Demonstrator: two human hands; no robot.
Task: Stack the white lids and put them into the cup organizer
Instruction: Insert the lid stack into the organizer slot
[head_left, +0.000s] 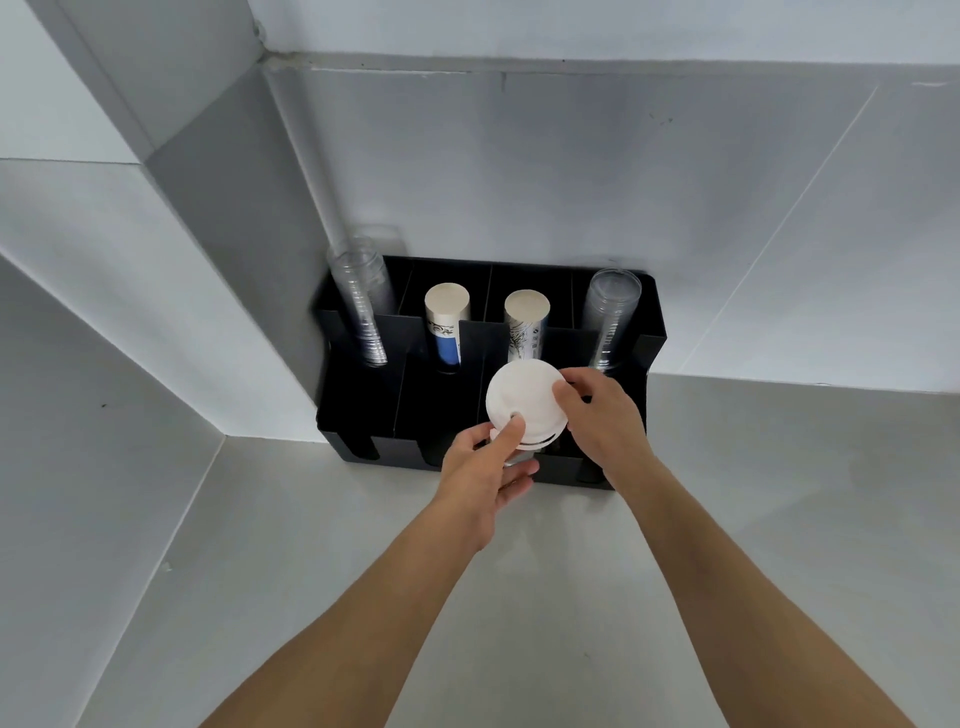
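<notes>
A stack of white lids (524, 400) is held over the front row of the black cup organizer (358, 410), above its third compartment from the left. My left hand (488, 467) grips the stack from below and the near side, thumb on the top lid. My right hand (602, 415) holds the stack's right edge with its fingertips. The lower lids are mostly hidden by my left hand.
The organizer stands on a grey counter (571, 597) against the wall, in a corner. Its back row holds a clear cup stack (361, 306) at left, two paper cup stacks (447, 322) (525, 325) in the middle, and another clear cup stack (608, 317) at right.
</notes>
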